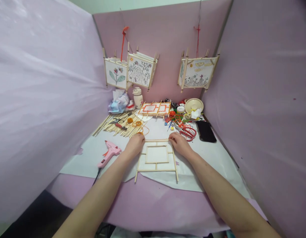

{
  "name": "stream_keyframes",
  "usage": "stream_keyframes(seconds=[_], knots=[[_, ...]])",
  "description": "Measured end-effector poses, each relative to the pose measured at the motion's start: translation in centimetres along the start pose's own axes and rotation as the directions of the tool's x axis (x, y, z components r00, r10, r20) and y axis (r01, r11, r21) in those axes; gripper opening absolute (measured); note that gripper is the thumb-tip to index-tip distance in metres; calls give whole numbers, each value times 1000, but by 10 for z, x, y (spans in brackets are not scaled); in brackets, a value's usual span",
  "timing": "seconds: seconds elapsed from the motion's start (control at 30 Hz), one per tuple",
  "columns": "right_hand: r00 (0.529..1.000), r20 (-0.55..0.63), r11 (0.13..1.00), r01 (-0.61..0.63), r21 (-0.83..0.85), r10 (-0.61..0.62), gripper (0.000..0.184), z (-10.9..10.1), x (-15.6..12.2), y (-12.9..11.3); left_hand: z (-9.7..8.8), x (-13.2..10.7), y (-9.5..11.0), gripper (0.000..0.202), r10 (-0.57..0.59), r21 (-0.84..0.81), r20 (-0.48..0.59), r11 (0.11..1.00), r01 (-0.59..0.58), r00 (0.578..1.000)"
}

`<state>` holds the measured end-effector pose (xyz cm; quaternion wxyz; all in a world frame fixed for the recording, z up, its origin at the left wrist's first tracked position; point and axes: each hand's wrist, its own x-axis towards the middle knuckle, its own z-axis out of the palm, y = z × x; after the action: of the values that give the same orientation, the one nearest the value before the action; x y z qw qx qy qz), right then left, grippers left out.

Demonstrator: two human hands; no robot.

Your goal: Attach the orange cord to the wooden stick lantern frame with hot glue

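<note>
Left hand [137,142] and right hand [177,142], fingers pinched narrow, hold orange thread [156,140] along the twelve o'clock edge of a stick frame [157,170] on a table [192,180]; at nine o'clock lies a pink glue gun [110,153], its dark patch [103,161] unreadable.

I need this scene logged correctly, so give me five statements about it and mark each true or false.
1. The left hand is at the far left corner of the stick frame. True.
2. The right hand is around the scissors. False: the right hand is at the frame's far right corner, and the red-handled scissors lie beyond it.
3. The black phone lies to the right of the scissors. True.
4. The glue gun lies to the right of the frame. False: the pink glue gun lies to its left.
5. The white bottle stands upright. True.
</note>
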<state>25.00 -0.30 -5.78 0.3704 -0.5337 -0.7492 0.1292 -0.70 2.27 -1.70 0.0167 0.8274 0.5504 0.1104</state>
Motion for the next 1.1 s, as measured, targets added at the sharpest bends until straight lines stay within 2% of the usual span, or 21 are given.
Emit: stream_keyframes(seconds=[0.1, 0.27, 0.43, 0.53, 0.73, 0.9, 1.0, 1.1], knots=[[999, -52, 1000, -11, 10, 12, 15, -1, 1, 3, -2, -2, -2, 29, -27, -7, -42, 1000, 26, 999], [1000, -11, 1000, -21, -19, 21, 22, 1, 2, 7, 6, 0, -3, 32, -75, -7, -88, 997, 74, 993], [1000, -22, 996, -6, -87, 4, 22, 2, 1, 7, 15, -3, -4, 30, -61, -31, -78, 998, 59, 995], [998, -61, 998, -14, -66, 10, 21, 0, 1, 5, 13, -6, -2, 33, -44, -59, -129, 998, 36, 991], [1000, -23, 996, 4, -93, -7, 8, 3, -2, -3, 12, -10, 9, 35, -25, -42, -240, 999, 15, 971], [999, 16, 979, -35, -199, 39, 12, 9, -1, -12, 16, -11, 22, 28, 0, -71, -238, 997, -18, 971], [998, 7, 980, -61, -190, 64, 15, 9, 0, -14, 11, -15, 27, 27, 18, -89, -236, 995, -40, 972], [994, -91, 990, -77, -116, 66, 14, 7, 1, -9, -1, -32, 25, 28, -14, -101, -261, 995, -13, 965]])
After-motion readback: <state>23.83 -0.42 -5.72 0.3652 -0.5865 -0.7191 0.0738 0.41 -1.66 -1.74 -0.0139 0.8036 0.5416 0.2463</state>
